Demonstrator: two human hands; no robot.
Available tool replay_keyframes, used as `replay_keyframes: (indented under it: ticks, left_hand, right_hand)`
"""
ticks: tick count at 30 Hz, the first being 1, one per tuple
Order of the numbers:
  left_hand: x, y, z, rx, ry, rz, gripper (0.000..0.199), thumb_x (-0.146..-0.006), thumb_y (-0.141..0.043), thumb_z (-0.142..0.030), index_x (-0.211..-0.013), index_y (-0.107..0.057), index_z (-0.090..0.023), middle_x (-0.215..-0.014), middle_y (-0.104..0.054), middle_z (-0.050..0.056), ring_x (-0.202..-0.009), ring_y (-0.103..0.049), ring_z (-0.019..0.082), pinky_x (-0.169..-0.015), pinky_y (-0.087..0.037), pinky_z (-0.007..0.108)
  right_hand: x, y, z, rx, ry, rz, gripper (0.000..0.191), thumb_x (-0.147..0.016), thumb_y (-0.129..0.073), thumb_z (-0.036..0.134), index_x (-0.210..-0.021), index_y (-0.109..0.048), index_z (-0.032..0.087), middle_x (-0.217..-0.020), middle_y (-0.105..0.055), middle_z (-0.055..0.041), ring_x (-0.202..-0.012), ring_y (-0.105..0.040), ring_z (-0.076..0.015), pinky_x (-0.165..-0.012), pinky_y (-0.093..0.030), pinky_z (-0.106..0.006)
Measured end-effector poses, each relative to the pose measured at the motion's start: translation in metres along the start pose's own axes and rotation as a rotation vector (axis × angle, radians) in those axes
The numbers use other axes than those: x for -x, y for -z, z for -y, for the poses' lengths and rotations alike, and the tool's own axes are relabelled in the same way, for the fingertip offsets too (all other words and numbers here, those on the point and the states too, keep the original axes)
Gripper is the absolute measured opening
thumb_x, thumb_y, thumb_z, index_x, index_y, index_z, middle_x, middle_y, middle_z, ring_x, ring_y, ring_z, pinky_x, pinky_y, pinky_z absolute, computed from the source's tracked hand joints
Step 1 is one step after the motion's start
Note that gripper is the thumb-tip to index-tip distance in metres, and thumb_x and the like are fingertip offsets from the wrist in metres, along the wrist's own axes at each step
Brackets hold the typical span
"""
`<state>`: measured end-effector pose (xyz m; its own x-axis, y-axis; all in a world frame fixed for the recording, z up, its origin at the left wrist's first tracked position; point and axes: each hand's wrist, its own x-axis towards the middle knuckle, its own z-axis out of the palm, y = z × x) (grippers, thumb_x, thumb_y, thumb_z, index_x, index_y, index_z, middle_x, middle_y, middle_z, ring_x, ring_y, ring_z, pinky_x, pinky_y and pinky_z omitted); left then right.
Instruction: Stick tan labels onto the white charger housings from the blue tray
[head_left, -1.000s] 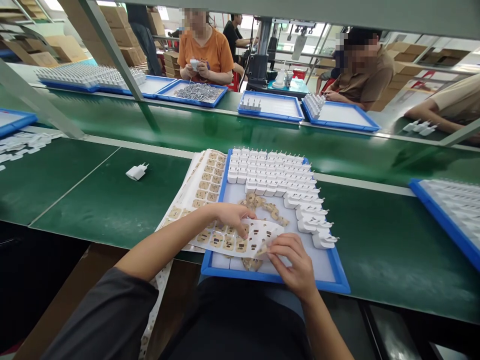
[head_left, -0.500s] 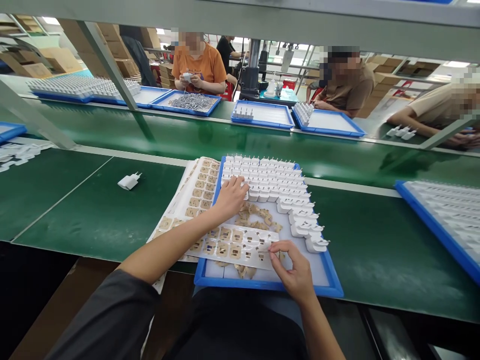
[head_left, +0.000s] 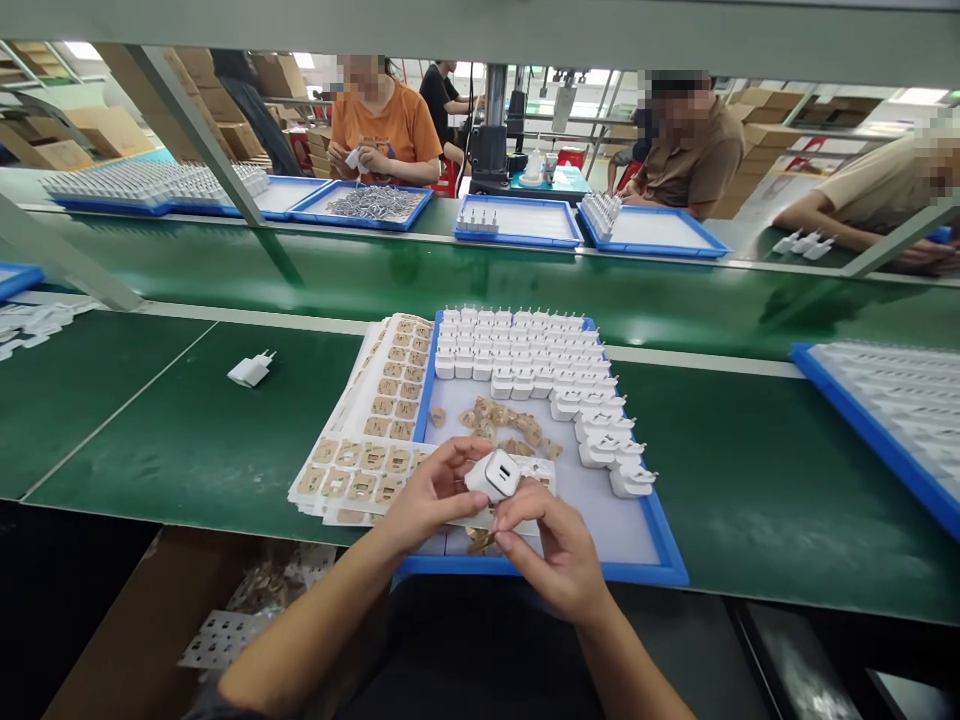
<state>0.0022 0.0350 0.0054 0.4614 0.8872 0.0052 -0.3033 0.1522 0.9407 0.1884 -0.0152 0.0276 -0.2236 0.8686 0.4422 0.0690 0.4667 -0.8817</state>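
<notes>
The green bench (head_left: 712, 460) is running under the blue-rimmed tray (head_left: 637, 572), whose far edge is carrying rows of white plugs (head_left: 517, 350). My left hand (head_left: 420, 502) is now holding a single plug (head_left: 487, 478), freshly taken up, above the tray's near half, leaving its slotted end exposed. My right hand (head_left: 561, 560) is keeping its fingertips narrow just below, perhaps pinching something thin; I cannot tell. Both hands are partly hiding the sticker sheet (head_left: 361, 472) lying across the tray's near-left corner.

Chargers (head_left: 600, 450) behind seemingly open tray corner (head_left: 637, 545)
</notes>
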Motion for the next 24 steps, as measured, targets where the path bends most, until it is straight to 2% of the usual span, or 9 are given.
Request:
replay_keyframes:
  ticks: [3, 5, 9, 11, 14, 16, 18, 20, 24]
  left_hand:
    - [0.010, -0.002, 0.007, -0.046, 0.019, -0.014, 0.052, -0.077, -0.083, -0.034, -0.120, -0.058, -0.022, -0.102, -0.070, 0.007, -0.094, -0.068, 0.021, -0.082, -0.055, 0.030]
    - [0.014, -0.003, 0.004, -0.134, 0.001, -0.007, 0.049, -0.081, -0.079, -0.034, -0.124, -0.059, -0.023, -0.110, -0.070, 0.009, -0.102, -0.068, 0.024, -0.088, -0.055, 0.034]
    - [0.016, -0.001, -0.003, -0.456, -0.190, 0.041, 0.050, -0.088, -0.071, -0.038, -0.136, -0.060, -0.026, -0.134, -0.061, 0.013, -0.127, -0.057, 0.030, -0.109, -0.046, 0.043]
    - [0.016, 0.001, -0.002, -0.540, -0.244, 0.043, 0.055, -0.086, -0.074, -0.043, -0.136, -0.062, -0.026, -0.131, -0.063, 0.013, -0.124, -0.059, 0.031, -0.107, -0.047, 0.044]
    - [0.019, 0.004, 0.004, -0.588, -0.242, -0.038, 0.055, -0.082, -0.078, -0.044, -0.132, -0.064, -0.026, -0.123, -0.070, 0.011, -0.114, -0.066, 0.029, -0.100, -0.053, 0.042]
    - [0.022, 0.004, 0.006, -0.617, -0.275, -0.073, 0.052, -0.082, -0.079, -0.039, -0.131, -0.064, -0.028, -0.123, -0.072, 0.009, -0.113, -0.068, 0.028, -0.099, -0.053, 0.039]
    - [0.025, 0.001, 0.005, -0.636, -0.349, -0.056, 0.049, -0.084, -0.078, -0.034, -0.130, -0.064, -0.029, -0.124, -0.073, 0.008, -0.114, -0.068, 0.026, -0.100, -0.053, 0.038]
    - [0.025, -0.002, 0.003, -0.655, -0.415, -0.039, 0.048, -0.085, -0.077, -0.031, -0.131, -0.064, -0.029, -0.125, -0.073, 0.009, -0.115, -0.069, 0.026, -0.099, -0.054, 0.038]
    - [0.024, -0.006, -0.001, -0.700, -0.484, -0.035, 0.046, -0.086, -0.075, -0.029, -0.131, -0.063, -0.028, -0.125, -0.073, 0.010, -0.115, -0.069, 0.026, -0.099, -0.055, 0.040]
  right_hand:
    - [0.000, -0.002, 0.002, 0.009, -0.027, -0.008, 0.005, -0.092, -0.063, 0.019, -0.090, -0.066, 0.024, -0.082, -0.071, -0.0033, -0.079, -0.065, -0.0194, -0.074, -0.053, -0.034]
    - [0.001, -0.001, 0.001, 0.011, -0.047, -0.006, 0.005, -0.091, -0.064, 0.020, -0.089, -0.066, 0.024, -0.081, -0.071, -0.0027, -0.078, -0.065, -0.0189, -0.074, -0.053, -0.033]
    - [0.004, -0.001, -0.001, -0.065, -0.124, 0.030, 0.006, -0.092, -0.065, 0.026, -0.087, -0.066, 0.023, -0.079, -0.068, -0.0027, -0.076, -0.063, -0.0186, -0.072, -0.053, -0.033]
    - [0.006, -0.001, 0.000, -0.176, -0.173, 0.061, 0.010, -0.092, -0.065, 0.030, -0.085, -0.066, 0.023, -0.077, -0.067, -0.0027, -0.073, -0.062, -0.0182, -0.069, -0.053, -0.033]
    - [0.007, 0.001, 0.002, -0.316, -0.213, 0.094, 0.010, -0.091, -0.067, 0.031, -0.085, -0.066, 0.023, -0.076, -0.065, -0.0021, -0.070, -0.061, -0.0169, -0.065, -0.052, -0.030]
    - [0.007, 0.002, 0.003, -0.314, -0.214, -0.006, 0.006, -0.092, -0.067, 0.028, -0.087, -0.066, 0.023, -0.077, -0.065, -0.0017, -0.072, -0.061, -0.0163, -0.067, -0.052, -0.029]
    - [0.005, 0.003, 0.005, -0.256, -0.227, -0.181, 0.004, -0.092, -0.067, 0.025, -0.089, -0.067, 0.024, -0.080, -0.064, -0.0015, -0.076, -0.061, -0.0163, -0.070, -0.053, -0.028]
    - [0.003, 0.002, 0.005, -0.200, -0.259, -0.292, 0.004, -0.093, -0.066, 0.026, -0.089, -0.067, 0.024, -0.082, -0.064, -0.0020, -0.080, -0.062, -0.0169, -0.073, -0.053, -0.029]
    - [-0.001, -0.001, 0.006, -0.160, -0.326, -0.282, 0.007, -0.092, -0.067, 0.028, -0.088, -0.066, 0.023, -0.085, -0.065, -0.0031, -0.081, -0.064, -0.0180, -0.074, -0.055, -0.030]
